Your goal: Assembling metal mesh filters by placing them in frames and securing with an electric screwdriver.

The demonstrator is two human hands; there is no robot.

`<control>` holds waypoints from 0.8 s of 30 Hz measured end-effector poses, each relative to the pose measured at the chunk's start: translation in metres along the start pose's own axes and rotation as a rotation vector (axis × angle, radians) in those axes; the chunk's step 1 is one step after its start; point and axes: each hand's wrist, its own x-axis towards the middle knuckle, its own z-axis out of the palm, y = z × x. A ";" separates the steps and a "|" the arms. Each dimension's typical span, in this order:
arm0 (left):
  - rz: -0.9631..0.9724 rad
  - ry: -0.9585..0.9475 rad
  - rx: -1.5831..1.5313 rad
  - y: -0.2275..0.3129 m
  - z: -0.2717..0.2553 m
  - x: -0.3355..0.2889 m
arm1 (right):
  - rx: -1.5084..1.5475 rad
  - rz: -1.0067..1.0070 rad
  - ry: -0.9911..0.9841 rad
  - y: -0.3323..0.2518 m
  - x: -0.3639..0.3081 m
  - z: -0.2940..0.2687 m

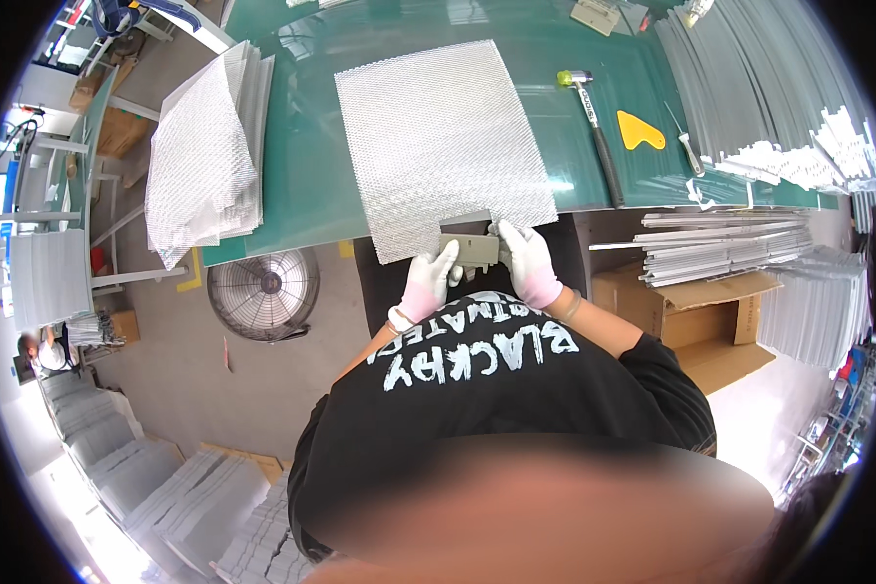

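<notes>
A silvery metal mesh sheet [438, 136] lies on the green table [302, 127], its near end hanging past the front edge. At that near end is a small beige-grey rectangular block [471, 250] with slots or holes in it. My left hand [428, 280], in a white and pink glove, pinches the block's left end, the thumb on top. My right hand [528, 265], gloved alike, closes on its right end, close to the mesh. The fingers underneath are hidden. A notch shows in the mesh edge just beyond the block.
Right of the sheet lie a hammer [596, 136], a yellow scraper [640, 130] and a screwdriver [689, 151]. Stacked mesh sheets [204, 156] overhang the table's left end. Grey strips [749, 78] fill the right end. Below are a cardboard box [696, 321] and a floor fan [264, 292].
</notes>
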 end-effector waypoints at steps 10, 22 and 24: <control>-0.323 -0.396 -0.468 0.010 -0.007 -0.020 | -0.184 -0.098 -0.177 -0.002 -0.007 -0.001; 1.007 -0.182 1.721 0.131 0.046 0.072 | -0.092 -0.182 -0.043 0.006 -0.005 -0.013; 1.011 -0.172 1.679 0.106 0.064 0.050 | 0.112 -0.285 0.067 0.031 -0.009 -0.034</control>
